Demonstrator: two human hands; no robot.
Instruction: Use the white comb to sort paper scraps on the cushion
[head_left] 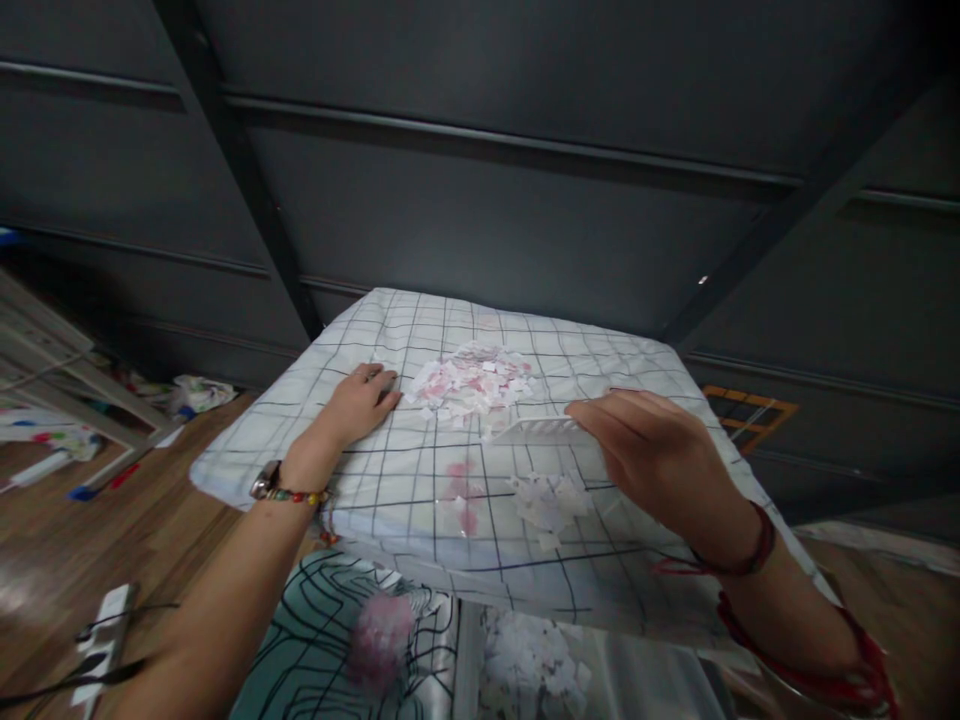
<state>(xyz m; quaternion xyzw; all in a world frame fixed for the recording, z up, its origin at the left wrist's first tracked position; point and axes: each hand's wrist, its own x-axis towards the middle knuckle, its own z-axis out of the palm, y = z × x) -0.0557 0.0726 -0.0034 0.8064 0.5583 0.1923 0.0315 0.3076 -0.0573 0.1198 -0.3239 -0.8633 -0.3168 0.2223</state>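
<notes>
On a table covered with a white checked cloth (pixel 420 335) lies a heap of small white and pink paper scraps (pixel 472 380). My left hand (pixel 364 402) rests on the cloth to the left of the heap, fingers loosely spread and holding nothing. In my right hand (pixel 652 445) is a white slotted plastic piece (pixel 541 430), its kind unclear, held low over the cloth along the heap's near right side. Nearer to me is a smaller pile of white scraps (pixel 551 505). A clear piece with pink marks (pixel 461 495) lies left of that pile.
Below the table's near edge are a clear container (pixel 532 665) with white scraps and a teal, black-lined surface (pixel 300 640) bearing a blurred pink bundle (pixel 381 640). Dark panels (pixel 480 220) stand behind the table. A power strip (pixel 105 640) lies on the floor at left.
</notes>
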